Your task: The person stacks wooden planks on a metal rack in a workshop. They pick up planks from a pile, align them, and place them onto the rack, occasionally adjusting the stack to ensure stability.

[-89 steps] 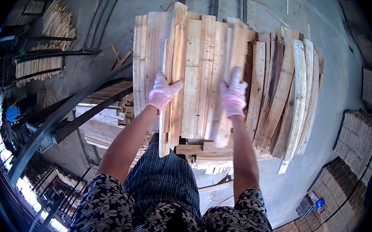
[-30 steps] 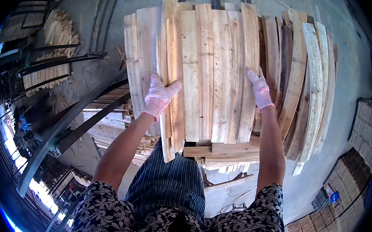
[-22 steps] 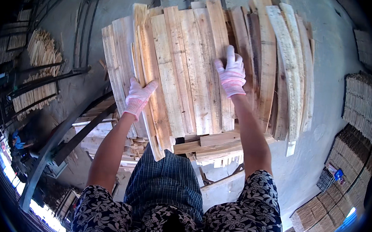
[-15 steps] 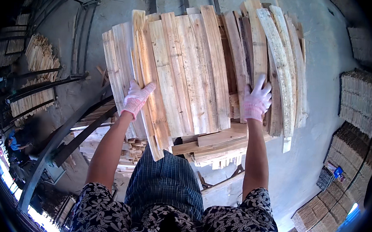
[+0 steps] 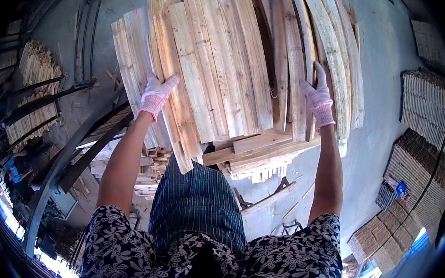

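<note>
A layer of long, rough wooden boards (image 5: pixel 206 71) lies side by side in front of me on a stack. Both my hands wear pale pink-white knitted gloves. My left hand (image 5: pixel 158 94) grips a yellowish board (image 5: pixel 176 102) near the left side, thumb on its face and the other fingers partly hidden along its edge. Toward the right, my right hand (image 5: pixel 319 100) closes around a narrow board tipped on its edge, with the thumb on one side and fingers on the other. Beside it, a loose greyish board (image 5: pixel 280 55) borders a dark gap in the layer.
More boards lie crosswise below (image 5: pixel 263 144), close to my apron. A curved dark metal frame (image 5: pixel 57 179) stands at the left, with bundled wood strips (image 5: pixel 39 67) beyond. Stacked wood bundles (image 5: pixel 426 109) line the right side. A person in blue (image 5: pixel 15 170) is far left.
My right hand has moved right relative to the boards, and a board beside it now stands on edge. Boards left of that hand have shifted. My left hand keeps its hold; the view has tilted.
</note>
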